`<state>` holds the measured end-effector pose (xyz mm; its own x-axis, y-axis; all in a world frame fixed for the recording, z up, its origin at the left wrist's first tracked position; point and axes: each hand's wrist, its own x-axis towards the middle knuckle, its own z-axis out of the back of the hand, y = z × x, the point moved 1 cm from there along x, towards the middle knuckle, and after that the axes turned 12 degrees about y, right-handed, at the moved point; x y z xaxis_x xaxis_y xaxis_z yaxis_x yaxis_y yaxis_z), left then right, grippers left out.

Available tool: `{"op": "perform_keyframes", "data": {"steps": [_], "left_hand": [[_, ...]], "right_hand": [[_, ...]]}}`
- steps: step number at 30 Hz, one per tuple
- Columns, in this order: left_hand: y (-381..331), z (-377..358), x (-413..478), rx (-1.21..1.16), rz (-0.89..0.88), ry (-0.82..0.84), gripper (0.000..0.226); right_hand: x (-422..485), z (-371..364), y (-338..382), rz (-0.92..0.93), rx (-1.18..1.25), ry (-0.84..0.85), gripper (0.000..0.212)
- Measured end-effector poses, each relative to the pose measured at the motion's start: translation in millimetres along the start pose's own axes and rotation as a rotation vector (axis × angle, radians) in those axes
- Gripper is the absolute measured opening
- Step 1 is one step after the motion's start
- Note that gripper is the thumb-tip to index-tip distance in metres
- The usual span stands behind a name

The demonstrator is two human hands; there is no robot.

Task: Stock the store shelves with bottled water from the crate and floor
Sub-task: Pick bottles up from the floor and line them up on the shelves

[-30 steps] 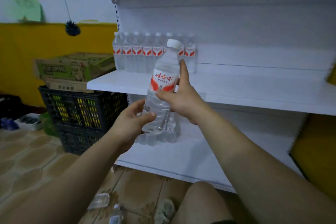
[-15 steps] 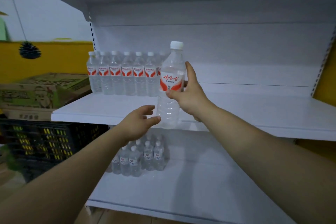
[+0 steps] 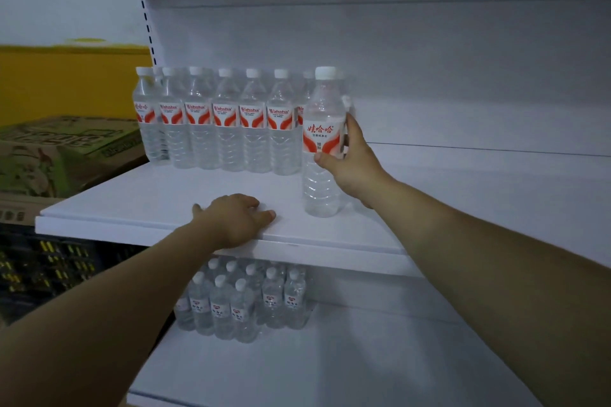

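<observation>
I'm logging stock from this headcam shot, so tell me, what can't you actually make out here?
All head view.
1. Bottles behind the front row on the middle shelf: hidden by that row, so no count.
2. What the black crate holds: dark, under the cardboard box, cut by the left edge.
3. The right hand: fingers behind the held bottle are hidden by it.
4. Small print on the labels: too small.

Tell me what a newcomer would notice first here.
The right hand grips a water bottle upright on the middle shelf, in front of the right end of a row of matching red-labelled bottles along the back. The left hand rests on that shelf's front edge. A cluster of smaller bottles stands on the shelf below.
</observation>
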<state>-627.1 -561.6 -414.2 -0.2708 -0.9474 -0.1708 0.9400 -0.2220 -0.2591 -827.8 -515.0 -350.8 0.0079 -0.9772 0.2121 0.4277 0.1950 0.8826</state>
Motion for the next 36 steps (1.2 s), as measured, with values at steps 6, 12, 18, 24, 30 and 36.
{"op": "perform_keyframes", "data": {"steps": [6, 12, 18, 24, 30, 36], "left_hand": [[8.1, -10.3, 13.5, 0.166, -0.018, -0.038, 0.069], [11.0, -12.7, 15.7, 0.183, -0.037, -0.074, 0.067], [11.2, -13.8, 18.0, 0.194, -0.05, -0.093, 0.064], [13.2, -14.6, 17.9, 0.198, -0.06, -0.098, 0.072], [11.5, -14.5, 15.1, 0.168, -0.065, -0.102, 0.081], [12.7, -13.9, 15.7, 0.166, -0.066, -0.083, 0.07]], "right_hand": [[24.9, -1.6, -27.2, -0.016, -0.107, 0.052, 0.1], [71.9, -6.7, -39.8, -0.015, -0.116, -0.006, 0.095], [109.5, -9.6, -49.9, -0.021, -0.126, -0.021, 0.094], [127.0, -12.0, -57.3, -0.011, -0.161, -0.029, 0.093], [136.9, -12.8, -66.2, -0.01, -0.21, -0.068, 0.087], [138.2, -16.7, -68.3, -0.057, -0.264, -0.105, 0.086]]}}
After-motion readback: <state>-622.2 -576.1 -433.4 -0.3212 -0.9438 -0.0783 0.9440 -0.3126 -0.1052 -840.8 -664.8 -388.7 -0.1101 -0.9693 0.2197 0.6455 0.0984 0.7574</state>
